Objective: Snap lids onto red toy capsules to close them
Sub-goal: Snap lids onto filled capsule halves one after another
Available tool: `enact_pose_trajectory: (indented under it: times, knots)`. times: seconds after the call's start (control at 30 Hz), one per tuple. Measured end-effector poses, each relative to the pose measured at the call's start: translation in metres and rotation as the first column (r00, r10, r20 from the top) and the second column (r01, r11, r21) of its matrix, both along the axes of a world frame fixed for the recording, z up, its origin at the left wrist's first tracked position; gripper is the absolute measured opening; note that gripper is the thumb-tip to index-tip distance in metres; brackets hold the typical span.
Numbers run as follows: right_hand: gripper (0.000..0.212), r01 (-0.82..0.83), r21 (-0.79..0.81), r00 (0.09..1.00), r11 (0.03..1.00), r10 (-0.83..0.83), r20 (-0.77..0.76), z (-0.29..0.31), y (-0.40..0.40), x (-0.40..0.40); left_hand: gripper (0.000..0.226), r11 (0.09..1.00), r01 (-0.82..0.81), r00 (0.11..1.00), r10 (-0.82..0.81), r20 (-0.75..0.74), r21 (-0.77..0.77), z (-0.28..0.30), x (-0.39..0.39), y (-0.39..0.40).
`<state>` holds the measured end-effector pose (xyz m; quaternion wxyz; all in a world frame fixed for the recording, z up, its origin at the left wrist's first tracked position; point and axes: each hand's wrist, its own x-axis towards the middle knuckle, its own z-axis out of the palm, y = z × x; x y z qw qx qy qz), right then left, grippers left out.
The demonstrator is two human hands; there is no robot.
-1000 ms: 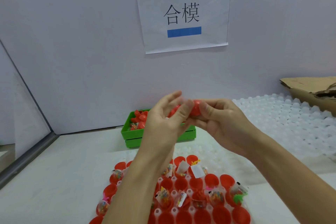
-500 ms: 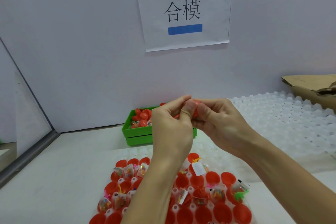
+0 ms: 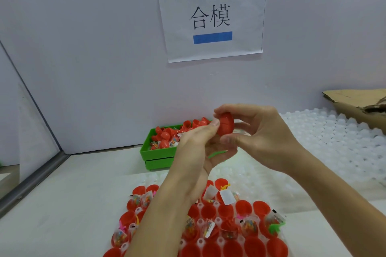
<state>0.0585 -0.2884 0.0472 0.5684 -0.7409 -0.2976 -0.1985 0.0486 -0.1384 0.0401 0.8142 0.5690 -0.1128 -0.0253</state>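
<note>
Pinching red capsule (image 3: 225,125); both hands.

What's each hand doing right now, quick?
Left hand: fingers curled, pinching the red capsule with its fingertips.
Right hand: holding the same capsule between thumb and fingers.

Capsule (image 3: 225,125): stood between both hands, above the desk (image 3: 62,204).
Bin (image 3: 158,153): sat behind the hands, against the wall.
Tray of capsule halves (image 3: 240,233): lay nearest, below the forearms.
Cardboard box (image 3: 355,104): stood far right.
</note>
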Motion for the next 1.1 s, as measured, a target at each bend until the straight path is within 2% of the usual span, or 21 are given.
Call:
enact_pose_trajectory:
  times: [0.07,0.13,0.23,0.3,0.4,0.47,0.53,0.6,0.73,0.83,0.9,1.1]
  knots:
    - [0.047,0.037,-0.072,0.999,0.997,-0.034,0.041,-0.001,0.000,0.000,0.029,1.000,0.024,1.000,-0.024,0.001,0.002,0.000,0.000,0.001]
    - [0.042,0.000,-0.070,1.000,0.998,0.001,0.018,-0.002,-0.001,0.001,0.028,1.000,0.025,0.999,-0.025,0.020,0.019,-0.002,0.001,0.002]
    - [0.030,-0.098,0.127,0.991,0.987,0.108,-0.077,0.000,-0.003,0.001,0.023,0.991,-0.046,0.995,0.035,0.092,0.122,-0.005,0.003,0.005]
    - [0.033,-0.105,0.259,0.976,0.960,0.150,-0.159,0.001,-0.004,0.002,0.018,0.962,-0.126,0.979,0.080,0.188,0.242,-0.006,0.003,0.008]
    - [0.033,-0.127,0.277,0.935,0.952,0.208,-0.288,0.001,-0.005,0.003,0.016,0.920,-0.195,0.949,0.089,0.303,0.340,-0.004,0.004,0.011]
    - [0.028,-0.149,0.269,0.923,0.952,0.231,-0.308,0.000,-0.006,0.003,0.021,0.919,-0.214,0.939,0.099,0.330,0.332,-0.003,0.003,0.012]
    - [0.024,-0.129,0.301,0.941,0.945,0.212,-0.264,0.000,-0.005,0.002,0.031,0.917,-0.234,0.928,0.111,0.356,0.323,-0.002,0.002,0.011]
    - [0.023,-0.103,0.332,0.959,0.938,0.182,-0.216,0.000,-0.004,0.002,0.032,0.906,-0.277,0.908,0.138,0.396,0.320,-0.002,0.000,0.010]
    - [0.022,-0.065,0.330,0.982,0.942,0.120,-0.148,0.000,-0.002,0.002,0.026,0.903,-0.354,0.875,0.227,0.428,0.244,-0.002,-0.002,0.004]
    - [0.021,-0.066,0.311,0.986,0.948,0.109,-0.124,0.001,-0.003,0.001,0.013,0.886,-0.414,0.856,0.300,0.422,0.210,-0.002,-0.003,-0.002]
    - [0.021,-0.048,0.274,0.991,0.961,0.081,-0.111,0.002,-0.003,0.001,0.015,0.869,-0.449,0.845,0.337,0.416,0.207,-0.004,-0.004,-0.005]
    - [0.022,-0.006,0.154,0.994,0.988,0.023,-0.111,0.007,-0.008,-0.003,0.006,0.863,-0.464,0.836,0.351,0.421,0.201,-0.002,-0.008,-0.010]
